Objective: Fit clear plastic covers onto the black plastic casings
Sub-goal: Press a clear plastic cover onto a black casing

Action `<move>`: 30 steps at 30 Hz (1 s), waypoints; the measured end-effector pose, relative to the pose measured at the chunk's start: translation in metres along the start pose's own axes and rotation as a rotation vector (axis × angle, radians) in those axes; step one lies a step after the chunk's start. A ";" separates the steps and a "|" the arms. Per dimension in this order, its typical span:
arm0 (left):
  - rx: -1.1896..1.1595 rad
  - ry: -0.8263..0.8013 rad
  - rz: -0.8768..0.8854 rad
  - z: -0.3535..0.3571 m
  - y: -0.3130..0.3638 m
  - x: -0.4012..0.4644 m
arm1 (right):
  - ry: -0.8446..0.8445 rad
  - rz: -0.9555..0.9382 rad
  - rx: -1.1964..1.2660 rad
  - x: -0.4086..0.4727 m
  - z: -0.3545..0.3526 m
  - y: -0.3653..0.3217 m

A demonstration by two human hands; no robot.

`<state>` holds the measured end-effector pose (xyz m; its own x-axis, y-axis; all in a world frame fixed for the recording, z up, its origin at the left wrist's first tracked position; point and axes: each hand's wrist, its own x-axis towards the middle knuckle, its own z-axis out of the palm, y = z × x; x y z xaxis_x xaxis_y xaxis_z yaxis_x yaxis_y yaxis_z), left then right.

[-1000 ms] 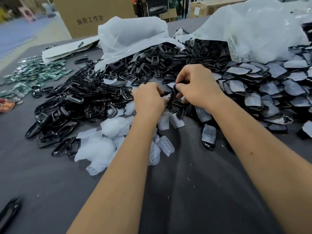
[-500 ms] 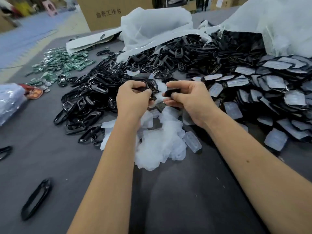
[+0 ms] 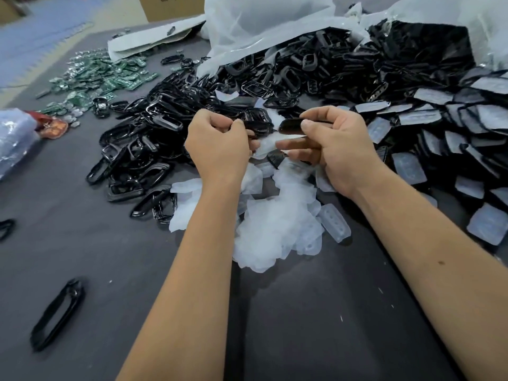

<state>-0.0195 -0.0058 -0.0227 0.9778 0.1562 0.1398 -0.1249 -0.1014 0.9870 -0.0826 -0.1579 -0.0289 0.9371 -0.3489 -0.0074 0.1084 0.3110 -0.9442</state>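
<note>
My right hand (image 3: 330, 144) pinches a black plastic casing (image 3: 290, 127) between thumb and fingers, above the table. My left hand (image 3: 220, 144) has its fingers curled round another black piece (image 3: 254, 126) close beside it, its shape mostly hidden by my fingers. Between and below both hands a clear plastic cover (image 3: 268, 145) shows; I cannot tell which hand holds it. A heap of loose clear covers (image 3: 275, 224) lies under my wrists. Bare black casings (image 3: 143, 149) are piled to the left.
Casings fitted with covers (image 3: 445, 133) are stacked on the right. White plastic bags (image 3: 269, 20) spill more black parts at the back. Green circuit boards (image 3: 104, 78) lie far left, a single black frame (image 3: 59, 312) near left, a cardboard box (image 3: 170, 5) behind.
Both hands have lifted off the pile and drawn back toward me, and have separated slightly, each with a black piece. The camera view has shifted down and left.
</note>
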 end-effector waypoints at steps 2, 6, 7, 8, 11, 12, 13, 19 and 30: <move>-0.057 0.001 -0.039 -0.001 0.000 0.002 | 0.031 -0.025 -0.014 0.000 -0.001 0.000; -0.108 -0.065 -0.109 -0.002 0.000 0.003 | 0.035 -0.098 -0.086 0.000 -0.003 -0.001; -0.116 -0.084 -0.120 -0.002 0.001 0.003 | 0.027 -0.105 -0.080 -0.001 -0.003 -0.002; -0.119 -0.109 -0.125 -0.002 0.002 0.003 | 0.021 -0.114 -0.074 -0.001 -0.004 -0.002; -0.155 -0.204 -0.147 -0.001 0.006 0.002 | -0.015 -0.149 0.005 -0.002 -0.004 -0.005; -0.171 -0.229 -0.159 -0.001 0.008 0.001 | -0.030 -0.160 0.026 -0.003 -0.004 -0.006; -0.185 -0.250 -0.169 0.000 0.008 0.000 | -0.036 -0.179 0.010 -0.003 -0.004 -0.006; -0.196 -0.344 -0.165 0.004 0.009 -0.003 | 0.041 -0.321 -0.367 -0.002 0.000 0.004; -0.125 -0.398 -0.117 0.005 0.008 -0.005 | 0.088 -0.352 -0.500 -0.004 0.004 0.007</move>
<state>-0.0244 -0.0121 -0.0163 0.9722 -0.2338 0.0090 -0.0050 0.0177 0.9998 -0.0848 -0.1511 -0.0339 0.8402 -0.4334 0.3259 0.2175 -0.2812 -0.9347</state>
